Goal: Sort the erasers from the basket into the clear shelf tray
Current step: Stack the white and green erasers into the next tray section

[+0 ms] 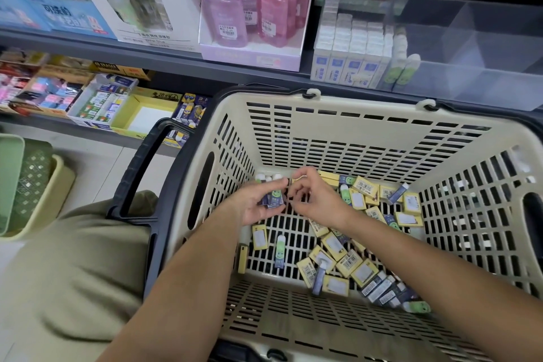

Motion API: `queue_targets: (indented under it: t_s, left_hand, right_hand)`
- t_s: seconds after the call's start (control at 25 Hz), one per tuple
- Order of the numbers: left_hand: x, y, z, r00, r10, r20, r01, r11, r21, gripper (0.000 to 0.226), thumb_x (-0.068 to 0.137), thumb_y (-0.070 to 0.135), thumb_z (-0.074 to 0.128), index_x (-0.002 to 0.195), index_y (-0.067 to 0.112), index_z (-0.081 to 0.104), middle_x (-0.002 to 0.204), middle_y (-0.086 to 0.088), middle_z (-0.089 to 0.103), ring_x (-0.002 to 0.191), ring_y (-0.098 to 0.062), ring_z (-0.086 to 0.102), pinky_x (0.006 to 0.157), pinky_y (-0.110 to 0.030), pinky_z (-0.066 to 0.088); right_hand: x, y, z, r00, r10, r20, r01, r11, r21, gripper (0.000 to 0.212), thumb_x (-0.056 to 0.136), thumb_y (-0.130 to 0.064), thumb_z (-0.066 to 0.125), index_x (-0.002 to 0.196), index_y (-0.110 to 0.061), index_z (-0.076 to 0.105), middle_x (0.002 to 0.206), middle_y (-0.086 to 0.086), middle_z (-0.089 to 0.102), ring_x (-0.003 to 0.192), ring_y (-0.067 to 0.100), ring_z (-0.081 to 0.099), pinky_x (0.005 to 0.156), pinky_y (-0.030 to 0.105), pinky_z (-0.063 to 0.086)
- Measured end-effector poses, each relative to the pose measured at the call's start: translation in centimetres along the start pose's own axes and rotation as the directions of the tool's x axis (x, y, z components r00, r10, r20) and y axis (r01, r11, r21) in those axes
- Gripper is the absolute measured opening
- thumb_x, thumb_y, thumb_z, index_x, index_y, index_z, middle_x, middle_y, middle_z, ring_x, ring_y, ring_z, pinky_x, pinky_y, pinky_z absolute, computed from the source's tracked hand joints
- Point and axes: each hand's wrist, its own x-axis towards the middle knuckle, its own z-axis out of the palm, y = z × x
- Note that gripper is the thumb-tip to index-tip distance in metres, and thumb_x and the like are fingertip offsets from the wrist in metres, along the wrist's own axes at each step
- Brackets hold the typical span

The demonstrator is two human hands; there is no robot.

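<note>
Flanking basket: glue bottles, green bin.

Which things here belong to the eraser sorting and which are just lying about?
Job: basket, loose erasers, bunch of erasers gripped by left hand, right hand, clear shelf tray.
Lying about: glue bottles, green floor baskets, yellow box.

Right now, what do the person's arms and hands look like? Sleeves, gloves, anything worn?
Left hand and right hand are bare: no gloves, rings or watch visible. Left forearm and right forearm are bare too, no sleeve in frame. Khaki trousers cover the lap.
</note>
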Motion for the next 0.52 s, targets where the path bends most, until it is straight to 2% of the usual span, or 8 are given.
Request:
queue_targets:
  t_s: [0.04, 0.12, 0.16, 0.24, 0.32, 0.4, 0.48, 0.52]
  left_hand:
    - [0.1, 0.0, 0.0, 0.998, 0.022, -0.057, -0.022, 1.0, -0.01, 0.034, 0.068, 0.014, 0.08, 0.096, 0.004, 0.061, 0.086, -0.01, 0.067, 0.076, -0.019, 0.065, 0.058, -0.028, 0.056]
    - [0.3, 0.0, 0.0, 0.991, 0.045, -0.129, -0.049, 0.998, -0.03, 0.021, 0.076, 0.011, 0.075, 0.09, 0.004, 0.062, 0.082, -0.01, 0.064, 0.072, -0.018, 0.062, 0.055, -0.027, 0.056]
    - [0.3, 0.0, 0.0, 0.989, 0.044, -0.14, -0.048, 0.998, -0.031, 0.016, 0.078, 0.01, 0.073, 0.087, 0.004, 0.062, 0.08, -0.01, 0.064, 0.071, -0.018, 0.062, 0.054, -0.026, 0.056]
    - [0.3, 0.0, 0.2, 0.99, 0.031, -0.134, -0.031, 1.0, 0.006, 0.009, 0.08, 0.01, 0.069, 0.082, 0.005, 0.062, 0.076, -0.008, 0.064, 0.068, -0.017, 0.061, 0.053, -0.026, 0.056]
    - [0.2, -0.1, 0.4, 0.991, 0.02, -0.129, -0.014, 0.999, 0.051, 0.007, 0.081, 0.009, 0.068, 0.078, 0.006, 0.062, 0.073, -0.008, 0.063, 0.067, -0.017, 0.061, 0.051, -0.025, 0.055]
    - [0.1, 0.0, 0.5, 0.992, 0.015, -0.128, -0.008, 0.998, 0.058, 0.008, 0.081, 0.01, 0.067, 0.077, 0.006, 0.062, 0.072, -0.007, 0.063, 0.066, -0.016, 0.061, 0.051, -0.025, 0.055]
    - [0.1, 0.0, 0.4, 0.992, 0.012, -0.127, -0.006, 0.999, 0.05, 0.008, 0.081, 0.011, 0.068, 0.078, 0.007, 0.062, 0.072, -0.007, 0.064, 0.067, -0.016, 0.061, 0.051, -0.026, 0.055]
    - [0.1, 0.0, 0.4, 0.992, 0.012, -0.126, -0.006, 0.999, 0.049, 0.007, 0.081, 0.011, 0.069, 0.079, 0.007, 0.063, 0.073, -0.006, 0.064, 0.067, -0.016, 0.062, 0.051, -0.026, 0.055]
  right_hand:
    - [-0.2, 0.4, -0.1, 0.999, 0.036, -0.011, -0.036, 0.999, -0.02, 0.036, 0.083, -0.006, 0.061, 0.107, -0.024, 0.041, 0.09, -0.005, 0.056, 0.079, 0.006, 0.054, 0.069, 0.016, 0.044]
    - [-0.7, 1.5, 0.3, 0.994, 0.074, 0.08, -0.048, 0.958, -0.283, 0.025, 0.086, -0.013, 0.06, 0.107, -0.02, 0.051, 0.095, -0.004, 0.054, 0.084, 0.012, 0.055, 0.073, 0.024, 0.047]
    - [-1.0, 1.9, 0.9, 0.982, 0.081, 0.17, -0.004, 0.913, -0.408, 0.025, 0.086, -0.018, 0.061, 0.111, -0.019, 0.054, 0.101, -0.003, 0.054, 0.089, 0.013, 0.054, 0.076, 0.025, 0.046]
    - [-1.3, 2.3, 2.5, 0.943, 0.111, 0.314, 0.073, 0.852, -0.519, 0.037, 0.086, -0.025, 0.063, 0.122, -0.019, 0.052, 0.115, 0.001, 0.053, 0.099, 0.016, 0.054, 0.083, 0.028, 0.046]
    - [-1.1, 2.1, 3.9, 0.936, 0.135, 0.326, 0.098, 0.789, -0.606, 0.054, 0.082, -0.04, 0.065, 0.129, -0.019, 0.047, 0.123, 0.002, 0.051, 0.108, 0.019, 0.053, 0.086, 0.032, 0.047]
    - [-0.9, 1.9, 4.9, 0.949, 0.152, 0.275, 0.095, 0.696, -0.711, 0.072, 0.073, -0.056, 0.067, 0.128, -0.016, 0.045, 0.121, 0.004, 0.051, 0.109, 0.023, 0.052, 0.08, 0.034, 0.047]
    - [-1.2, 1.9, 5.8, 0.949, 0.148, 0.279, 0.123, 0.64, -0.759, 0.071, 0.071, -0.055, 0.069, 0.12, -0.01, 0.046, 0.114, 0.007, 0.051, 0.103, 0.025, 0.052, 0.073, 0.033, 0.043]
    - [-1.4, 2.0, 6.1, 0.944, 0.151, 0.295, 0.122, 0.669, -0.733, 0.064, 0.073, -0.05, 0.071, 0.116, -0.009, 0.046, 0.111, 0.008, 0.051, 0.098, 0.025, 0.052, 0.07, 0.033, 0.042]
